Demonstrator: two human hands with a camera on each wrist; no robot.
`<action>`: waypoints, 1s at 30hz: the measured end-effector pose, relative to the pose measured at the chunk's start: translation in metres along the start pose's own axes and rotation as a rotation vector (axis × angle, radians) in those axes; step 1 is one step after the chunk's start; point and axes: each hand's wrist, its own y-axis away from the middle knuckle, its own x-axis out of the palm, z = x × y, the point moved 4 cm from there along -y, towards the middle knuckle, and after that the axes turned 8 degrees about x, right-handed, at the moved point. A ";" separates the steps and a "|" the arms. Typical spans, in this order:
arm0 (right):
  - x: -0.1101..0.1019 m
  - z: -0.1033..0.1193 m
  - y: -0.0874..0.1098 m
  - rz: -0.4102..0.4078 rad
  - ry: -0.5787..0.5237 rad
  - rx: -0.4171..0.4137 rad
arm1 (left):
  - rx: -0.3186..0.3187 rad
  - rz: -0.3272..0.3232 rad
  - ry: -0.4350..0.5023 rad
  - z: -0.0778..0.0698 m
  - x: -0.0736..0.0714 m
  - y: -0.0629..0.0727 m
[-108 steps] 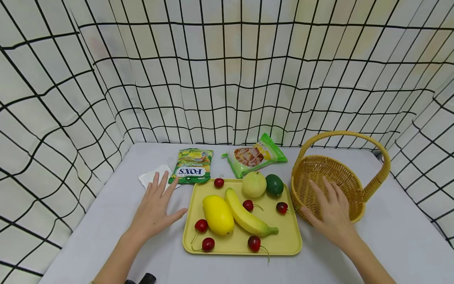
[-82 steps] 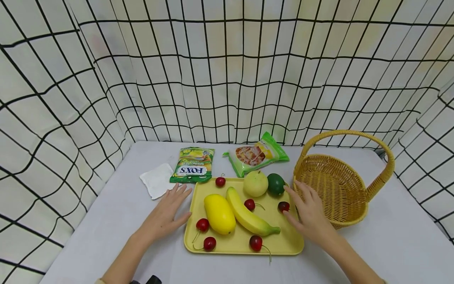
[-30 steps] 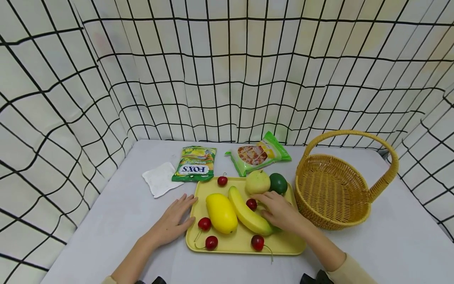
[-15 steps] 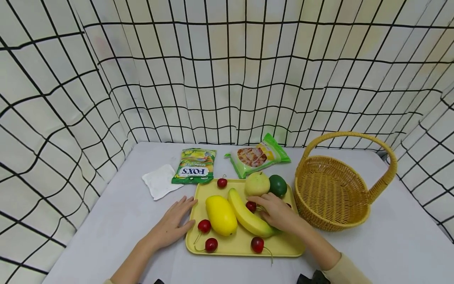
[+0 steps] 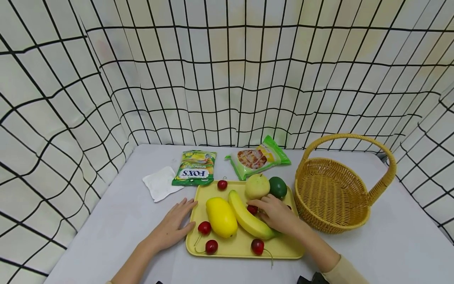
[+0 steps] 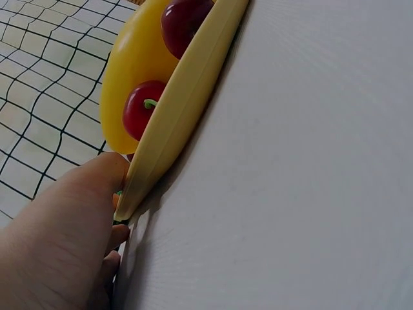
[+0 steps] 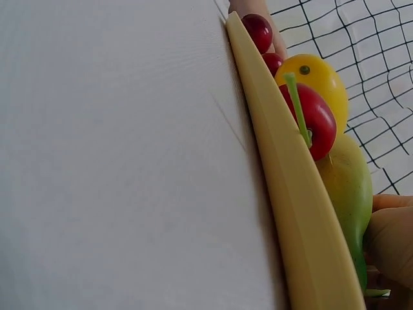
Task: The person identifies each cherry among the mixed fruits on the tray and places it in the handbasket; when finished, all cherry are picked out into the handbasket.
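Note:
On a yellow tray [image 5: 234, 252] lie a yellow mango [image 5: 221, 217], a banana [image 5: 248, 221], a pale green round fruit [image 5: 257, 186], a dark green avocado [image 5: 278, 187] and several cherries. My right hand [image 5: 280, 215] reaches over the banana's stem end and pinches a cherry [image 5: 252, 209] between thumb and fingers; its stem is hidden. My left hand [image 5: 172, 228] lies at the tray's left edge, fingers extended. In the left wrist view the left thumb [image 6: 106, 173] touches the tray's rim, beside the mango and a cherry [image 6: 143, 108].
A wicker basket [image 5: 331, 193] with a tall handle stands right of the tray. Behind lie a green Fox's candy bag [image 5: 195, 167], another green snack bag [image 5: 253, 159] and a white tissue [image 5: 161, 184]. Grid-patterned cloth walls [image 5: 227, 79] surround the white table.
My right hand has come from over the basket, across the tray's right side, to the middle cherry and closed on it. My left hand has moved back from near the tissue to the tray's edge.

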 end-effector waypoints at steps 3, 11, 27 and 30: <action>0.000 0.000 0.000 -0.007 -0.003 -0.004 | 0.006 -0.003 -0.006 0.000 0.000 0.000; 0.000 0.000 0.003 0.003 -0.018 0.024 | 0.015 -0.008 -0.015 0.001 0.001 0.000; -0.011 -0.003 0.007 0.022 -0.056 0.063 | 0.012 -0.009 -0.019 0.001 0.002 0.000; -0.015 -0.002 0.009 0.028 -0.061 0.070 | 0.011 -0.011 -0.022 0.001 0.001 0.000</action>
